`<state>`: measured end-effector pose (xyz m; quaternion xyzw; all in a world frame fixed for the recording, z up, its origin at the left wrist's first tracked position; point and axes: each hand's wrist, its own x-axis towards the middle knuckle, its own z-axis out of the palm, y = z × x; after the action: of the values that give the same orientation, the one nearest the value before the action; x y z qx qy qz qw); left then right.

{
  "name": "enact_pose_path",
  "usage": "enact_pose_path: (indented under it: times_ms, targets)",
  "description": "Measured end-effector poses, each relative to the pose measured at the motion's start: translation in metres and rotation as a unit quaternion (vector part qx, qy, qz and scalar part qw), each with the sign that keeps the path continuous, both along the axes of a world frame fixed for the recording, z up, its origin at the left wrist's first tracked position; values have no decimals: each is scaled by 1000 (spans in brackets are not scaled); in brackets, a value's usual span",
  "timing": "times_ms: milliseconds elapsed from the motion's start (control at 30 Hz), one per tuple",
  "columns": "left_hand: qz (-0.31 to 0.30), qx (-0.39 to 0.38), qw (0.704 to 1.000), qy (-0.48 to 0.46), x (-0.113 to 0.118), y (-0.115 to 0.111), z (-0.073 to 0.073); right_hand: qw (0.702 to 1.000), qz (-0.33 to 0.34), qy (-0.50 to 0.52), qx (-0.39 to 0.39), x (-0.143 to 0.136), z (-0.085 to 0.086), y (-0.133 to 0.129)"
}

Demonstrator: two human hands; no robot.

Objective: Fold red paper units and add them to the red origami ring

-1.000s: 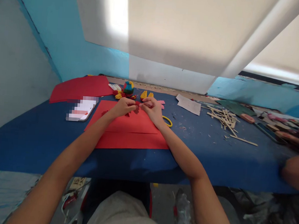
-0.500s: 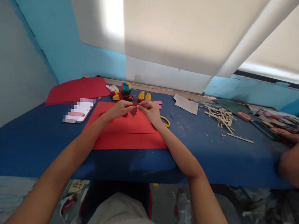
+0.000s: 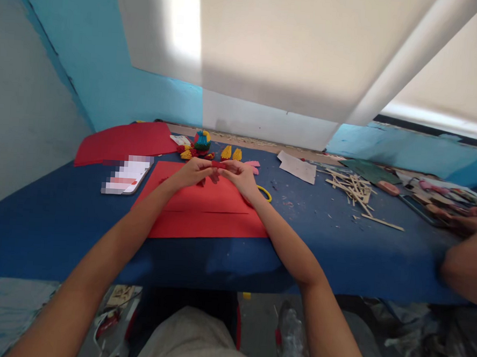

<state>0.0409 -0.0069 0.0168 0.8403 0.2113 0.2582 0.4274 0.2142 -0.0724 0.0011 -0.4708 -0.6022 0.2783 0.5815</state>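
Note:
Between the fingertips of both hands is a small piece of red paper (image 3: 219,165). My left hand (image 3: 193,172) pinches its left end, and my right hand (image 3: 239,176) pinches the right end; the fingers partly hide it. Both hands are above red paper sheets (image 3: 203,227) stacked on the blue table (image 3: 298,263). Small dark red pieces (image 3: 201,182) lie on the sheets just below my left hand. A yellow loop (image 3: 265,194), perhaps a scissors handle, shows beside my right wrist.
Behind my hands stand a colourful folded-paper figure (image 3: 202,140) and yellow folded pieces (image 3: 231,153). A phone (image 3: 129,176) and more red paper (image 3: 119,141) lie left. Wooden sticks (image 3: 353,188) and grey paper (image 3: 298,167) are right. Another person's hand (image 3: 475,236) works at the far right.
My fingers have shifted slightly on the red paper piece, and a wider strip of it now shows between them. At the far right, the other person's hand has moved a little.

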Motion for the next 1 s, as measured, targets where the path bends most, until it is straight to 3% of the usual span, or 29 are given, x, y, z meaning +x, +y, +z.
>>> enact_pose_path:
  times_ms: [333, 633, 800, 1000]
  targets:
    - [-19, 1, 1000, 0, -1, -1, 3, 998, 11, 56, -35, -1, -7, 3]
    - [-26, 0, 1000, -4, -3, 6, 1, 998, 23, 56, -37, -3, -3, -1]
    - [-34, 10, 999, 13, -2, 2, 3, 999, 18, -32, -19, 3, 3, -4]
    - [-60, 15, 997, 39, 0, -1, 4, 986, 51, -135, 80, 11, 4, -2]
